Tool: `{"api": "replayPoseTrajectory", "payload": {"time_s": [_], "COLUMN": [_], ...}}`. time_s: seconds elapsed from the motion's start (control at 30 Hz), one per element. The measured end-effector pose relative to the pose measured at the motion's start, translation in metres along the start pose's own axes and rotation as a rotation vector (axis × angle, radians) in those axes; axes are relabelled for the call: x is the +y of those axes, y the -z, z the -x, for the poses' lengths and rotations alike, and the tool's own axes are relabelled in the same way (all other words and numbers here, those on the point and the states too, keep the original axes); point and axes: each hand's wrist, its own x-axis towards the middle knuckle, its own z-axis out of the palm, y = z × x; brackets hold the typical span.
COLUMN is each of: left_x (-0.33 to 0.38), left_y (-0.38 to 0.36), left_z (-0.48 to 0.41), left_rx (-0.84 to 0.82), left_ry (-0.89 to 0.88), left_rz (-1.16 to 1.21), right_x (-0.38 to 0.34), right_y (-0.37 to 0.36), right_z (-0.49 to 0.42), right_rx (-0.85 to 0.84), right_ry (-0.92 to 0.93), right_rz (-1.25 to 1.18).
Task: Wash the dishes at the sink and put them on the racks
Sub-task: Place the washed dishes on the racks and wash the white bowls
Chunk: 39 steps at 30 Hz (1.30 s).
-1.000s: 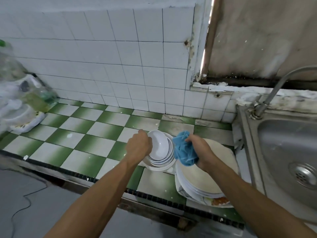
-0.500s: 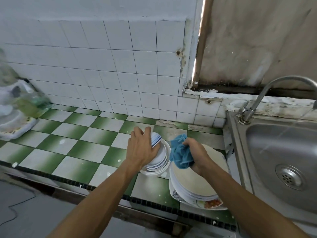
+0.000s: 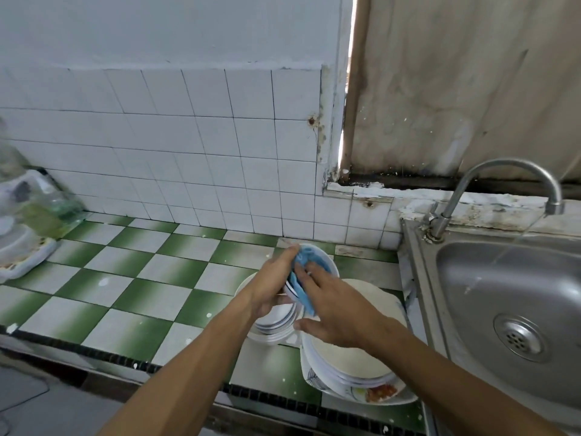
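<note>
A green-and-white checkered tile counter [image 3: 132, 278] was seen running along a white tiled wall [image 3: 176, 158]. A stainless steel sink [image 3: 465, 297] with a round drain and a curved metal faucet [image 3: 490, 180] was set at the counter's right end; a thin stream of water was seen falling from the spout. A stack of large cream-coloured round plates [image 3: 355, 350] was placed on the counter just beside the sink, with a patterned plate carrying food residue at the bottom. A stack of small white bowls with dark rim stripes [image 3: 276, 322] was placed just left of the plates, touching them. One white bowl with a blue-striped rim [image 3: 323, 262] was held tilted on edge above the bowl stack, gripped from behind by the left hand [image 3: 273, 281]. A blue cloth [image 3: 301, 278] was pressed against the bowl's inside by the right hand [image 3: 333, 306], fingers spread flat over it, thumb out. Blurred clear plastic bags with white dishes [image 3: 22, 221] were noted at the far left of the counter.
</note>
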Motion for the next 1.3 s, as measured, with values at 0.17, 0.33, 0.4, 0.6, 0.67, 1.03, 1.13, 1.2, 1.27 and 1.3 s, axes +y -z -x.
{"api": "replayPoseTrajectory", "payload": {"time_s": [0.17, 0.33, 0.4, 0.6, 0.67, 1.03, 1.13, 1.2, 1.27, 1.3], "left_x": [0.014, 0.002, -0.002, 0.011, 0.019, 0.025, 0.041, 0.051, 0.055, 0.053], "left_y": [-0.003, -0.009, -0.025, -0.059, -0.064, -0.086, -0.090, -0.096, -0.099, -0.101], "left_z": [0.006, 0.000, 0.000, -0.006, -0.010, -0.002, 0.014, 0.017, 0.014, 0.011], "left_rx": [-0.097, -0.091, -0.105, 0.067, 0.171, 0.112, 0.105, 0.110, 0.216, 0.266], "left_ry": [0.040, 0.088, 0.104, 0.053, 0.025, -0.077, 0.075, 0.157, 0.189, 0.196], "left_rz": [-0.113, 0.148, 0.302, 0.855, 0.868, 0.418, 0.646, 0.861, 0.965, 0.956], "right_x": [0.008, 0.025, 0.024, 0.026, 0.023, 0.041, 0.056, 0.037, 0.013, 0.010], "right_y": [0.026, 0.054, 0.051, 0.030, 0.017, 0.045, 0.046, 0.026, 0.004, -0.007], "right_z": [0.009, 0.016, 0.011, 0.000, 0.010, 0.013, 0.016, 0.023, 0.029, 0.031], "right_rx": [0.134, 0.292, 0.356, 0.726, 0.966, 0.624, 0.692, 0.824, 0.889, 0.874], "right_ry": [-0.038, -0.224, -0.381, -0.828, -0.864, -0.292, -0.492, -0.510, -0.371, -0.294], "right_rz": [-0.302, -1.267, -1.671, -1.552, -1.203, -0.434, -1.098, -1.038, -0.730, -0.554]}}
